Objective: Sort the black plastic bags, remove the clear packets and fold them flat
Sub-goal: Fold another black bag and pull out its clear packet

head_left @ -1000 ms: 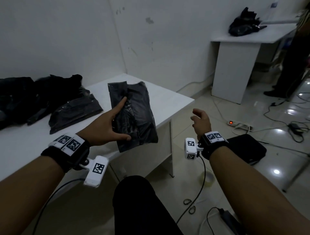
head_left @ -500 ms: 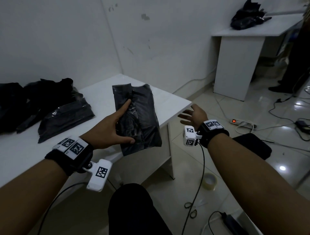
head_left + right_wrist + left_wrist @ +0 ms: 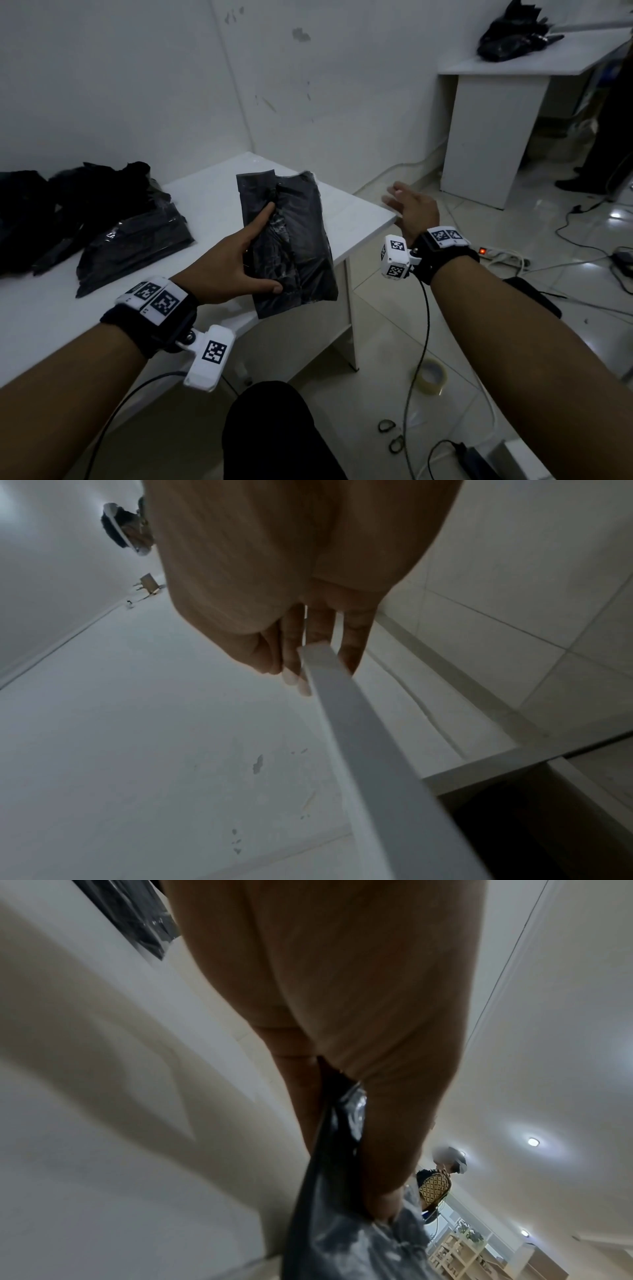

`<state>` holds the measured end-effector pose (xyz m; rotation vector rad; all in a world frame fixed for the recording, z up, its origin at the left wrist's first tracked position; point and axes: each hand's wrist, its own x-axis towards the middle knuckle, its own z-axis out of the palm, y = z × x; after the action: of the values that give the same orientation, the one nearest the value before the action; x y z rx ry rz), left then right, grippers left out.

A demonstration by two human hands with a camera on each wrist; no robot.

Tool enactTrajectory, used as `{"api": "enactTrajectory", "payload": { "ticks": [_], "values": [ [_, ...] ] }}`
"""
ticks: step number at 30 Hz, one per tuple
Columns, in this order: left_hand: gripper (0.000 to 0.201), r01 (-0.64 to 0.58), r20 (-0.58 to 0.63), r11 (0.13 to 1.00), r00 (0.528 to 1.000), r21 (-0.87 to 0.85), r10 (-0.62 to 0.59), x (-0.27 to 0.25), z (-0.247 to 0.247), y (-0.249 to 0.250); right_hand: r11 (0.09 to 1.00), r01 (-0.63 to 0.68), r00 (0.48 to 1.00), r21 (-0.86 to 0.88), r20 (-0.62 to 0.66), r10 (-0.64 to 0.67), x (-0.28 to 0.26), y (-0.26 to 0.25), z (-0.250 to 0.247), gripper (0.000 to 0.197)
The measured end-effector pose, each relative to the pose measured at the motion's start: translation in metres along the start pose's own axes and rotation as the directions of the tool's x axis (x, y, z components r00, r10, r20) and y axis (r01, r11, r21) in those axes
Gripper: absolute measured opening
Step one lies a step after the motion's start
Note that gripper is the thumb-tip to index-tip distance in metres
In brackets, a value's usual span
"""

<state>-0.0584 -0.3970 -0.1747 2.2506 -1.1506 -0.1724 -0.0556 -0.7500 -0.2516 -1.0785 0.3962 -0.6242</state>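
Note:
My left hand holds a black plastic bag upright over the near edge of the white table. Its thumb lies across the bag's lower front and its forefinger points up along the front. In the left wrist view the thumb presses on the glossy bag, and the fingers are behind it. My right hand hovers empty beside the table's right corner, fingers spread and blurred. The right wrist view shows its straight fingers by the table's edge.
A heap of black bags and a clear-wrapped dark packet lie on the table's left. A second white table at the back right carries more black bags. On the floor are a tape roll, scissors, a power strip and cables.
My right hand has moved forward and left toward the table's corner and spread its fingers. The left hand keeps hold of the bag in about the same place.

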Motion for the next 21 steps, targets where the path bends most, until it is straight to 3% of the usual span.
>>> {"api": "enactTrajectory", "payload": {
  "ticks": [8, 15, 18, 21],
  "values": [
    [0.126, 0.009, -0.034, 0.999, 0.999, 0.045, -0.008, -0.01, -0.008, -0.003, 0.957, 0.207, 0.975, -0.201, -0.043, -0.22, 0.0, -0.009, 0.015, 0.026],
    [0.127, 0.033, -0.059, 0.999, 0.998, 0.031, -0.031, -0.028, -0.024, -0.01, 0.885, 0.371, 0.915, -0.283, -0.052, -0.4, -0.01, -0.021, 0.038, 0.027],
    [0.127, 0.039, -0.073, 0.999, 0.997, 0.033, -0.036, -0.035, -0.029, -0.011, 0.831, 0.415, 0.901, -0.37, 0.039, -0.433, -0.015, -0.026, 0.044, 0.033],
    [0.127, 0.035, -0.086, 0.999, 0.996, 0.024, -0.032, -0.04, -0.032, -0.013, 0.736, 0.412, 0.91, -0.538, 0.207, -0.358, -0.017, -0.028, 0.039, 0.058]
  ]
}}
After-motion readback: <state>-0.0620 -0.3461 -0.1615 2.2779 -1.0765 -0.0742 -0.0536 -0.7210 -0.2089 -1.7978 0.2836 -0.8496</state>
